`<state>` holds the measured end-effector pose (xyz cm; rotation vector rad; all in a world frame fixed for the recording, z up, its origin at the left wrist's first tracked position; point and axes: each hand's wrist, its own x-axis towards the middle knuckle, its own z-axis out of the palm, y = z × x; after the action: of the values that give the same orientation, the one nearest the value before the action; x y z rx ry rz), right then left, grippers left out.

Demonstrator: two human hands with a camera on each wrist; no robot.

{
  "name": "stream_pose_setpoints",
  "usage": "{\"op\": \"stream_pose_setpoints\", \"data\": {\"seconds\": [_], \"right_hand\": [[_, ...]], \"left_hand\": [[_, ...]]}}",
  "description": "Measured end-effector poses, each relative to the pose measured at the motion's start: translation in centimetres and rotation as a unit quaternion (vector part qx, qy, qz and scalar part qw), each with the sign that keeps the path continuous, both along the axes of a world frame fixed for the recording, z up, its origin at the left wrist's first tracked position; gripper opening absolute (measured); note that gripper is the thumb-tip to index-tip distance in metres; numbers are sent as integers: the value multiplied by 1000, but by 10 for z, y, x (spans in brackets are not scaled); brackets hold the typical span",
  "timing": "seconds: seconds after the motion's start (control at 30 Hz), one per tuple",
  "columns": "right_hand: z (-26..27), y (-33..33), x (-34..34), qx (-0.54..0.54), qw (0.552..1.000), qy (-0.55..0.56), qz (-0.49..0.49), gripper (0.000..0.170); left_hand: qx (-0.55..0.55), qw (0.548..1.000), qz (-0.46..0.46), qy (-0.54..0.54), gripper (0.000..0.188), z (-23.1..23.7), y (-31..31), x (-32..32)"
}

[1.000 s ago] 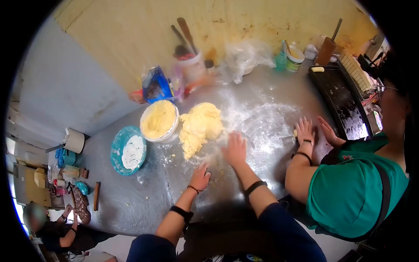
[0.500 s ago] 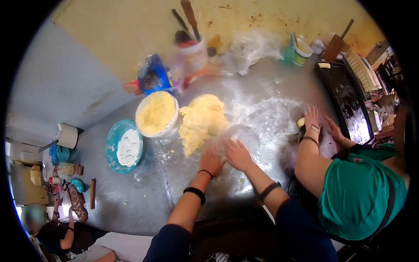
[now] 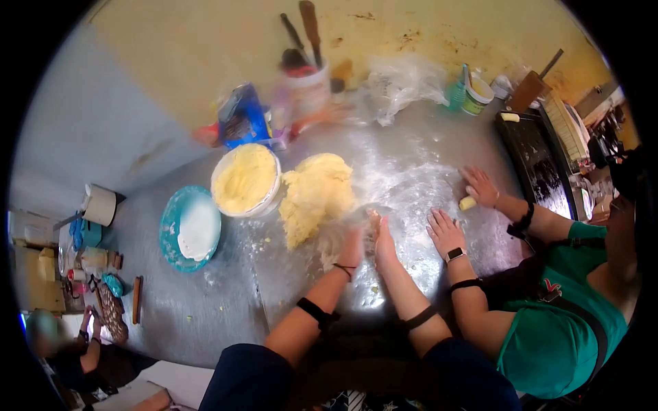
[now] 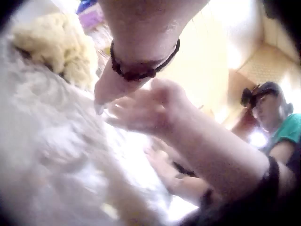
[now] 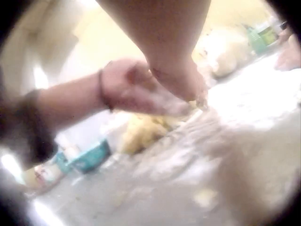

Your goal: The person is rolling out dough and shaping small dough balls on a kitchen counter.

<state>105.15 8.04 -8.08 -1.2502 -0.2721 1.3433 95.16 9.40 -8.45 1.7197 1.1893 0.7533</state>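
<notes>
My left hand [image 3: 351, 248] and right hand [image 3: 384, 240] are side by side on the floured steel table, palms turned toward each other and fingers mostly straight. Just beyond them lies a big yellow dough mound [image 3: 319, 192], closest to the left fingertips. In the right wrist view, a small yellow bit of dough [image 5: 192, 104] shows at the right hand's fingertips; I cannot tell whether a larger piece is between the palms. The left hand [image 5: 136, 89] is floury and blurred there. In the left wrist view, the right hand's fingers [image 4: 124, 110] reach out behind the left wrist.
Left of the mound are a tub of yellow dough [image 3: 243, 179] and a teal basin [image 3: 168, 236] with white flour. At right, another person in green has a hand [image 3: 447, 233] on the table beside a short dough roll [image 3: 467, 203]. A black tray [image 3: 538, 161] lies beyond.
My hands have come together from apart, the right turning from palm down onto its edge. The other person's nearer hand has shifted left toward mine, uncovering the dough roll.
</notes>
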Motion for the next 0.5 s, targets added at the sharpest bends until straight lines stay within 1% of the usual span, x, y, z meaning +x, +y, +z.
{"op": "stream_pose_setpoints", "data": {"seconds": [0.07, 0.13, 0.17, 0.2, 0.27, 0.3, 0.33, 0.37, 0.4, 0.47, 0.5], "right_hand": [[37, -16, -20, -9, 998, 62, -7, 67], [67, -32, -36, 2, 999, 46, 24, 70], [81, -40, -43, 7, 998, 39, 39, 73], [91, -41, -41, -13, 997, 50, 55, 73], [84, -31, -18, -40, 992, 47, 107, 79], [96, -26, -20, -42, 995, 43, 82, 78], [114, -24, -22, -45, 997, 38, 56, 78], [125, -22, -25, -46, 998, 34, 30, 77], [76, -33, -24, -45, 993, -15, 105, 69], [86, -48, -66, 2, 995, -52, 81, 69], [81, -41, -70, 42, 987, -126, 95, 67]], "left_hand": [[-106, 982, 33, -152, 43, 32, -3, 20], [-249, 942, 68, -214, 49, 47, 13, 21], [-264, 945, 1, -191, 51, 22, 23, 13], [-278, 944, -67, -167, 53, -26, 35, -1], [-267, 959, 16, -97, 57, 22, -2, 20], [-265, 960, 57, -64, 59, 49, -21, 30], [-333, 918, 113, -180, 59, 78, -35, 36], [-392, 856, 166, -294, 59, 92, -40, 36], [-376, 850, 128, -347, 60, 50, -29, 24], [-400, 853, 94, -323, 58, 46, -5, -5], [-411, 853, 77, -311, 57, 47, 3, -14]]}}
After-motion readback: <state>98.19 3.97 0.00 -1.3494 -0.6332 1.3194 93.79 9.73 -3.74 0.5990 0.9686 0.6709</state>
